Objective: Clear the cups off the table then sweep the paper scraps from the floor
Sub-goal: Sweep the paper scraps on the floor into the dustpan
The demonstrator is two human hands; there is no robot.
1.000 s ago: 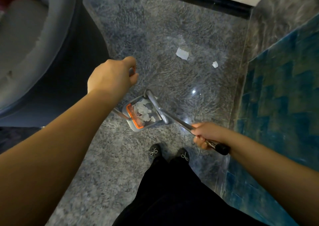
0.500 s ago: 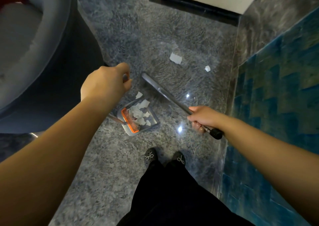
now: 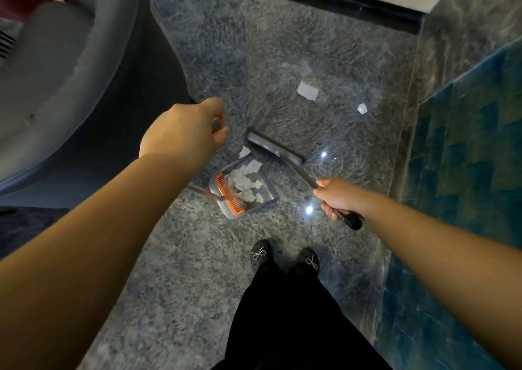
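Lower right: broom handle point(image 3: 305, 171) gripped by right hand point(image 3: 337, 197). Centre: dustpan point(image 3: 243, 191), scraps inside, handle held by left hand point(image 3: 180, 135). Broom head point(image 3: 274, 149) swung out since earlier; two scraps point(image 3: 307, 90) upper centre remain unswept.

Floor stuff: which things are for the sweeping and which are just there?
For the sweeping: broom, dustpan, big paper scrap, small paper scrap, scrap by the dustpan's mouth.

Just there: grey armchair, blue tiled wall, black shoes.
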